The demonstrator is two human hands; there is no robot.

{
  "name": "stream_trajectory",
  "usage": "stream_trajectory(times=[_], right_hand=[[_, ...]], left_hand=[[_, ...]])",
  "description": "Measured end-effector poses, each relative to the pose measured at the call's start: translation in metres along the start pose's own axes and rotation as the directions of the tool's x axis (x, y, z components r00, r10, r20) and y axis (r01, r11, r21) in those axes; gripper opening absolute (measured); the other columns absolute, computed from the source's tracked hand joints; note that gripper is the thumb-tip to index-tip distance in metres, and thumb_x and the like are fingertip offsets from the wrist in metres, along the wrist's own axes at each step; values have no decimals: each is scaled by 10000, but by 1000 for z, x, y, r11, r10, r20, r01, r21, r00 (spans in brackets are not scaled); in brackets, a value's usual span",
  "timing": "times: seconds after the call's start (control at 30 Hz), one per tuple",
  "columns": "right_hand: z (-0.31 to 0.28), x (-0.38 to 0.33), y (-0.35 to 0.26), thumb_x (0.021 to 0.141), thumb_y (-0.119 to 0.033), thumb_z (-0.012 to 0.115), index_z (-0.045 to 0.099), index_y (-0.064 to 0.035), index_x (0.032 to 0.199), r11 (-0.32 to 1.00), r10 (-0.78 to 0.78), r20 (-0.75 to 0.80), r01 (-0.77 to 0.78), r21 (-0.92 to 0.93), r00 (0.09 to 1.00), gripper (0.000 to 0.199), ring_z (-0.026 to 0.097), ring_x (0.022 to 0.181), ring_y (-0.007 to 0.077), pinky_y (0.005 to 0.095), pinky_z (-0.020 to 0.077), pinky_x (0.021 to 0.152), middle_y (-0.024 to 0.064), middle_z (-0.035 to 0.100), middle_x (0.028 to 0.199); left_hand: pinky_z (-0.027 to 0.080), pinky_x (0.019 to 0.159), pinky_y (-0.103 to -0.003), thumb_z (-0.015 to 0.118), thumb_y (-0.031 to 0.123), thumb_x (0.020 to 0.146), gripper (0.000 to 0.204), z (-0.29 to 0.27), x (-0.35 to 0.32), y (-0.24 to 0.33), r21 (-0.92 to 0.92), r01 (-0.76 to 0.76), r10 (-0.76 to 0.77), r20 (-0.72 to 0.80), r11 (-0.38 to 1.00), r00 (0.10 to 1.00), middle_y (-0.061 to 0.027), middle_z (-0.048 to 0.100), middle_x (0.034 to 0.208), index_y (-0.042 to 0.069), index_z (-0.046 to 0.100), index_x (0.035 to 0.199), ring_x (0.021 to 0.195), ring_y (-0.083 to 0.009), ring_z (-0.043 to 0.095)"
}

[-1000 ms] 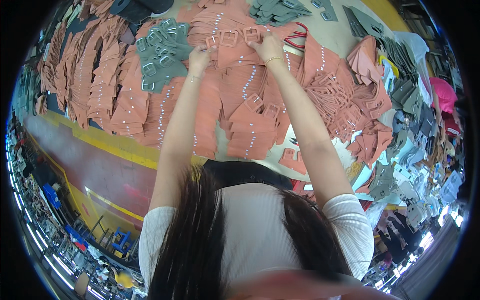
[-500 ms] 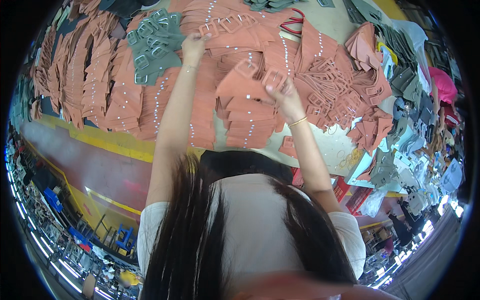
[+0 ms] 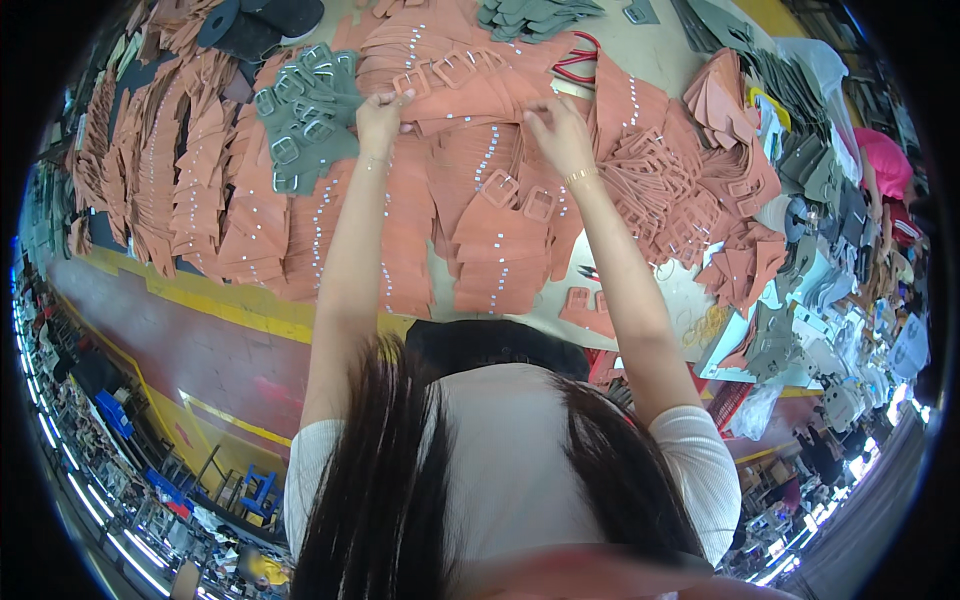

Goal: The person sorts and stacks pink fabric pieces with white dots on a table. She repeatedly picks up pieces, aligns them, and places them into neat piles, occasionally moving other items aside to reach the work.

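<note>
Flat orange leather-like pieces with white marks cover the table in overlapping rows. My left hand point(image 3: 379, 127) pinches the left end of an orange buckled piece point(image 3: 470, 95), beside its square buckle point(image 3: 410, 82). At that piece's right end, the fingers of my right hand point(image 3: 562, 135) are closed on its edge. Nearer to me, another orange piece with two covered buckles point(image 3: 501, 188) lies on a row of orange pieces point(image 3: 500, 245). Green pieces with metal buckles point(image 3: 312, 115) are heaped just left of my left hand.
Red-handled scissors point(image 3: 577, 60) lie beyond my right hand. Many orange buckled straps point(image 3: 660, 185) are piled at the right. More green pieces point(image 3: 535, 15) lie at the far edge, near dark rolls point(image 3: 240, 30). Rubber bands point(image 3: 708, 325) sit by the near right edge.
My right hand has laid the two-buckle orange piece on the near row and moved up and away to the piece at my left hand. My left hand has barely shifted.
</note>
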State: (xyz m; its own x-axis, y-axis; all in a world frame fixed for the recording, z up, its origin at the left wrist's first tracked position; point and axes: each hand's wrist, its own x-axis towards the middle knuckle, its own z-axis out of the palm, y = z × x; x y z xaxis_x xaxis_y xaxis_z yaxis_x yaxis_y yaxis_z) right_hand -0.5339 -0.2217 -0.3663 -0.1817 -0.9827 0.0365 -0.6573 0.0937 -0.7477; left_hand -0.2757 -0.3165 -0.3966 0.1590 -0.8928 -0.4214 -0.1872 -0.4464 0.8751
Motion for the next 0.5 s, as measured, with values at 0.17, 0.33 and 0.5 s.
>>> stream_trajectory(times=[0.17, 0.33, 0.5], right_hand=[[44, 52, -18, 756, -272, 710, 658, -47, 907, 997, 26, 80, -20, -79, 996, 276, 580, 911, 311, 387, 460, 808, 150, 606, 942], [59, 61, -31, 715, -257, 752, 634, -34, 815, 994, 43, 65, -37, -101, 997, 272, 577, 877, 314, 397, 451, 783, 138, 614, 858], [55, 77, -26, 710, -228, 764, 591, -28, 761, 994, 29, -44, -33, -104, 999, 269, 566, 862, 319, 409, 449, 764, 138, 600, 812]], left_hand=[[489, 437, -232, 765, 264, 767, 348, -1, -4, 2, 110, -5, 4, 4, 994, 1000, -62, 608, 718, -16, 569, 834, 582, -99, 598], [456, 463, -218, 761, 279, 772, 329, -2, -5, -2, 33, -62, 62, 8, 998, 998, -28, 597, 696, 13, 569, 794, 580, -67, 554], [470, 559, -226, 763, 253, 771, 315, 1, 6, 1, -38, -132, 132, 20, 991, 991, -36, 617, 751, -7, 610, 866, 647, -73, 544]])
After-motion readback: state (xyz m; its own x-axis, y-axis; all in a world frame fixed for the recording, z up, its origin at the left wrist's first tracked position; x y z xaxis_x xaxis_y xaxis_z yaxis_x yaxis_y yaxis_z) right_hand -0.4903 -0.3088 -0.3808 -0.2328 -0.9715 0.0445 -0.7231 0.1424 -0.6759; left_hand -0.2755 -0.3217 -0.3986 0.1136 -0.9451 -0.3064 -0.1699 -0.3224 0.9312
